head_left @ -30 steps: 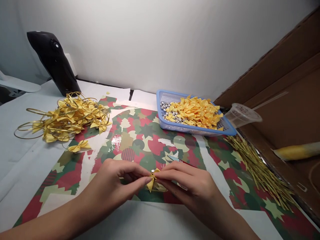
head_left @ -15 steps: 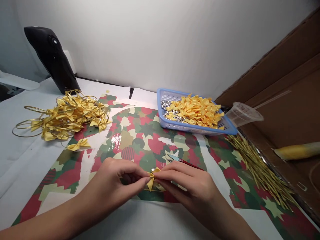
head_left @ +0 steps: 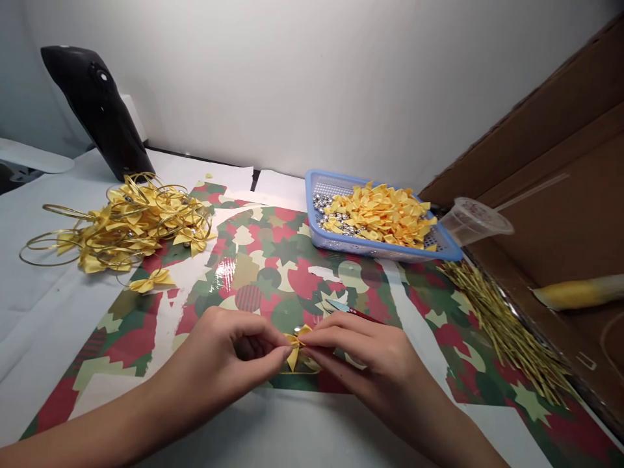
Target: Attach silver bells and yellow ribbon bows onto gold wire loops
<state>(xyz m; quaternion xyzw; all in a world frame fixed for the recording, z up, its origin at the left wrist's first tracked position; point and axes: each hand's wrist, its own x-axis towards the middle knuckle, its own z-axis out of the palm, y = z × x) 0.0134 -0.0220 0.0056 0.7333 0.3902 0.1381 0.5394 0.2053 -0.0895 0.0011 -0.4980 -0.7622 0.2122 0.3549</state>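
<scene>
Between my two hands, low in the middle of the head view, is a small yellow ribbon bow [head_left: 293,359]. A silver bell [head_left: 298,330] shows at its top edge, and a thin gold wire [head_left: 299,372] runs just below it. My left hand [head_left: 234,354] pinches the bow's left side between thumb and index finger. On the other side, my right hand [head_left: 368,354] pinches it with closed fingertips that hide part of it. Beyond the right knuckles lies a cutting tool with grey-blue pointed blades [head_left: 338,305] and a dark red handle, partly hidden.
A blue basket [head_left: 385,250] holds yellow bows [head_left: 383,211] and silver bells. Gold-wire loops with bows [head_left: 131,227] are heaped at left, one bow [head_left: 152,281] apart. Gold wires [head_left: 507,331] lie right, near a clear plastic cup [head_left: 475,221]. A black device [head_left: 100,110] stands back left.
Both hands keep their pinch on the bow, with only tiny finger shifts. The view has moved very slightly; the things on the table stay where they were.
</scene>
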